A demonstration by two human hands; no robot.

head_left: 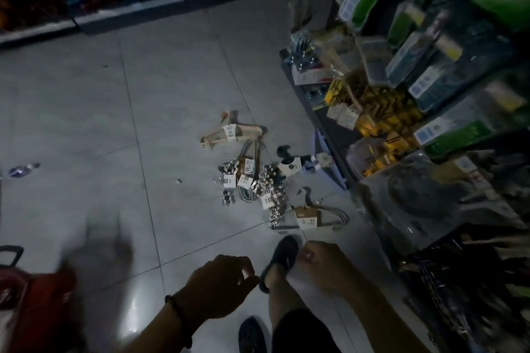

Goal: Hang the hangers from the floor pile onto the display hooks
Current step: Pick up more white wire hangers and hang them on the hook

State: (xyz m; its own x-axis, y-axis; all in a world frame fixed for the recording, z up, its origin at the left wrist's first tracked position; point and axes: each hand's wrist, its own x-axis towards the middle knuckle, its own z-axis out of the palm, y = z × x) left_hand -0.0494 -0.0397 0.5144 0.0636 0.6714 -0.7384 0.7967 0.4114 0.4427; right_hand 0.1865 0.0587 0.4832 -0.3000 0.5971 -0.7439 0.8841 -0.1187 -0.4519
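Fingers of the left hand [220, 284] are curled inward, thumb tip close to the fingertips; fingers of the right hand [324, 264] are bent into a loose fist. In the dim, blurred view it cannot be told whether either hand pinches anything. Both hands hover low over the glossy grey tiled floor [86, 123], apart from each other, on either side of a foot in a dark slipper [282, 255]. A black bead bracelet [179, 315] circles the left wrist.

Just beyond the slipper lies the floor pile of hangers [258, 178], touched by neither hand. Its nearest part is a bundle of grey metal hangers with a card label [312, 216]. The middle part is a tangle of chrome clip hangers with white tags [249, 180]. The farthest part is a bundle of pale wooden hangers with a paper band [229, 133].

To the right of the pile stands a display rack of hanging packaged goods [430, 80]. A red basket with a black handle [37, 304] sits at lower left. Grey wall shelves [114, 8] run along the back.
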